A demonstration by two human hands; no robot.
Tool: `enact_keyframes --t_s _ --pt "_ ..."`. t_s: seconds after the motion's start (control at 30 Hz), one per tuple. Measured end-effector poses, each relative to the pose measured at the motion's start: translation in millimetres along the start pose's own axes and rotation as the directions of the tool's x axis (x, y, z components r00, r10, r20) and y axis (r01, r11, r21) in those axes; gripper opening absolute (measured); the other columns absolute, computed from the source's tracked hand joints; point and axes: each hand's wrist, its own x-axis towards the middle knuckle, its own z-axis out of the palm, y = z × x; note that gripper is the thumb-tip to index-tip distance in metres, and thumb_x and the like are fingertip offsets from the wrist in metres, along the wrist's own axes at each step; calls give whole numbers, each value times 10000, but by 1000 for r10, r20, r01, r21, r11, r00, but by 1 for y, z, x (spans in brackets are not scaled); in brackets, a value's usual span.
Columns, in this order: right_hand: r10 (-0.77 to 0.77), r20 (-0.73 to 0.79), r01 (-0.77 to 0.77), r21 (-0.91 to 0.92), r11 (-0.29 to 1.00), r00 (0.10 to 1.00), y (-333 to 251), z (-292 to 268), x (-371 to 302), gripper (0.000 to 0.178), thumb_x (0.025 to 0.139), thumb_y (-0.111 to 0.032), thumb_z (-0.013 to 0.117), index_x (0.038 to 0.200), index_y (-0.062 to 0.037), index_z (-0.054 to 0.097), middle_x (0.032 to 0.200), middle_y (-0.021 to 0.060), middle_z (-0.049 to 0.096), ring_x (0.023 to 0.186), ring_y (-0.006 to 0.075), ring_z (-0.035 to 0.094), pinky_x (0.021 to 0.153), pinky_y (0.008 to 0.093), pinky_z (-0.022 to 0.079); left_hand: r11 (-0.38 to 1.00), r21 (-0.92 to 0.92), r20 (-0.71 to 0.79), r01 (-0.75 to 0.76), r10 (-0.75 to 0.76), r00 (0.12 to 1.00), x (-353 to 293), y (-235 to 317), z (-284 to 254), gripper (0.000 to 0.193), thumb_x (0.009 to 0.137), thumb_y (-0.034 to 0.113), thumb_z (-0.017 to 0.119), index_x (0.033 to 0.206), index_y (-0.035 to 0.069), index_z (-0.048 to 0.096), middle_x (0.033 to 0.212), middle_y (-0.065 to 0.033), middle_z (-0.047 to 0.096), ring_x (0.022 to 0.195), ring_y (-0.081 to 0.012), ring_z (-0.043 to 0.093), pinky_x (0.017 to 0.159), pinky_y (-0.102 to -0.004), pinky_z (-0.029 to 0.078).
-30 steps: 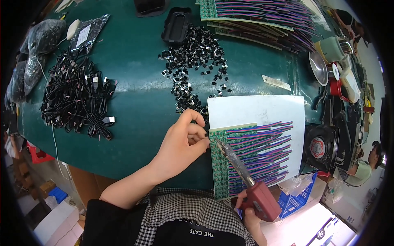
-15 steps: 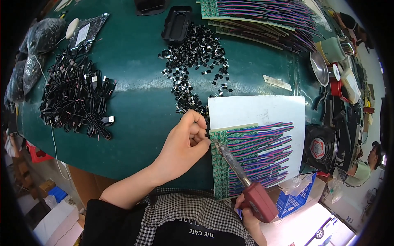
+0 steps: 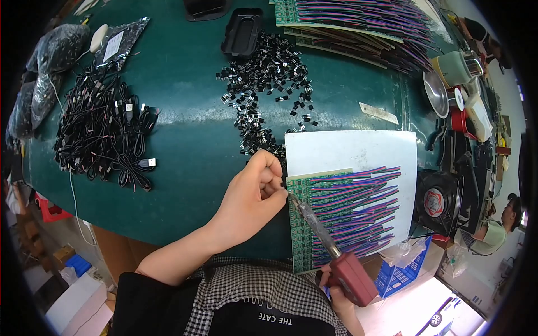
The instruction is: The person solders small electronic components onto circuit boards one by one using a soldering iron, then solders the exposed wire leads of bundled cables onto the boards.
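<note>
A green circuit board (image 3: 307, 224) with many purple, red and blue wires fanning to its right lies on a white sheet (image 3: 350, 151). My left hand (image 3: 252, 196) pinches a small black component against the board's upper left corner. My right hand (image 3: 336, 294), mostly hidden at the lower edge, grips the dark red handle of a soldering iron (image 3: 330, 246). The iron's tip touches the board corner right beside my left fingertips.
A heap of small black components (image 3: 263, 78) lies beyond the sheet, a black tray (image 3: 242, 31) behind it. A pile of black cables (image 3: 101, 134) is at left. More wired boards (image 3: 353, 22) are stacked far right. A small fan (image 3: 437, 201), a blue basket (image 3: 406, 269), cups and tape rolls crowd the right edge.
The soldering iron's tip has slid up along the board to its top left corner, meeting my left fingertips. My left hand has barely shifted.
</note>
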Motion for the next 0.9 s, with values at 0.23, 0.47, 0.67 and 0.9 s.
enact_keyframes --t_s 0.23,0.47,0.67,0.9 --pt "-87 29 92 -219 971 996 20 -11 -10 415 706 -207 728 1003 55 604 649 32 622 579 143 608 570 242 461 1000 8 -7 6 -6 1000 0 2 0 272 798 -102 537 944 62 377 770 2 514 695 -33 513 612 -186 429" --pt "-47 54 54 -127 990 997 12 -9 -5 513 713 -243 740 1075 81 575 649 30 624 576 150 607 566 243 463 1000 -1 -7 -1 1 1000 1 0 1 275 795 -103 539 942 64 377 773 3 512 702 -29 509 617 -186 429" --pt "-68 11 68 -56 996 998 3 -2 -1 438 704 -213 732 1011 70 598 672 47 627 584 144 604 575 250 472 1000 9 -14 -6 6 1000 0 0 1 282 788 -110 537 940 66 378 775 4 510 699 -30 505 618 -187 427" --pt "-149 66 157 -156 975 987 14 -8 -4 535 716 -213 743 1117 89 557 685 49 634 584 146 609 597 258 486 1000 20 -22 -11 12 1000 0 0 1 285 782 -108 541 937 68 378 769 6 508 687 -30 504 610 -185 425"
